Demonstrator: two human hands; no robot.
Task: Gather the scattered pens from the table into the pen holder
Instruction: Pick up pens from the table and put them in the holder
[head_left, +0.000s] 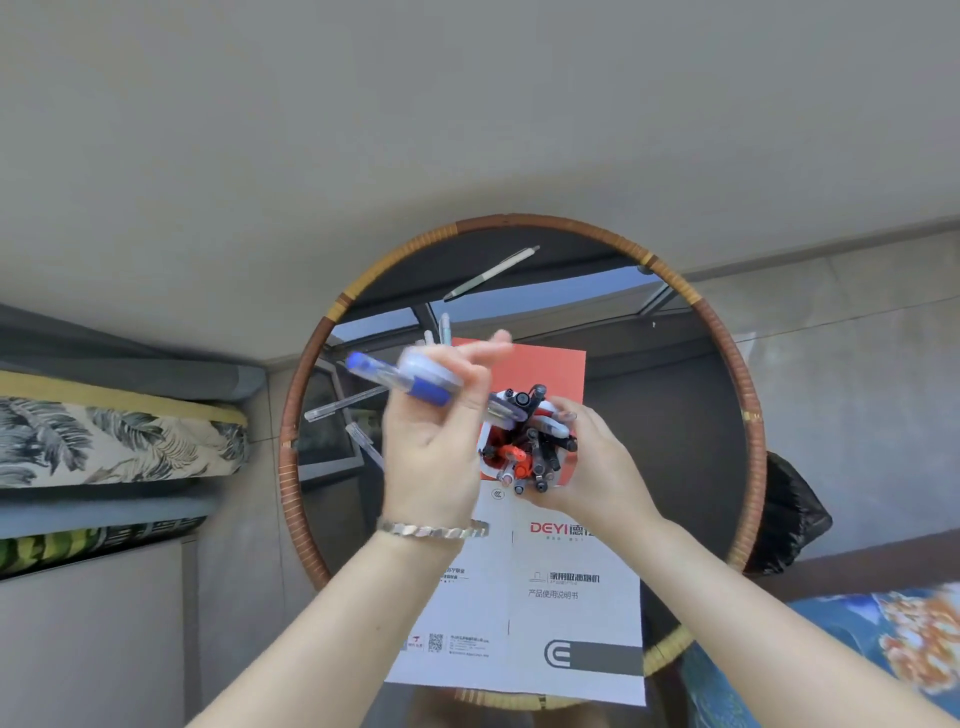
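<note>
A round glass table (727, 395) with a woven rattan rim fills the centre, its top mirroring window frames and blue sky. From 10 to 2 o'clock a plain grey wall (467, 104) rises. At 9 o'clock lies a leaf-print cushion (114, 441) on a grey bench. Grey floor (857, 389) shows at 3 o'clock, with a black bag (795, 514) beside the rim.

We see the left hand (441, 447) gripping a blue-capped clear plastic pen (400, 378) above the round glass worktop with woven rattan rim (727, 364). The right hand (587, 467) cups a white pen holder (488, 447) full of pens, standing on an orange-and-white printed booklet (561, 613). One grey-white pen (491, 274) lies near the far rim.
</note>
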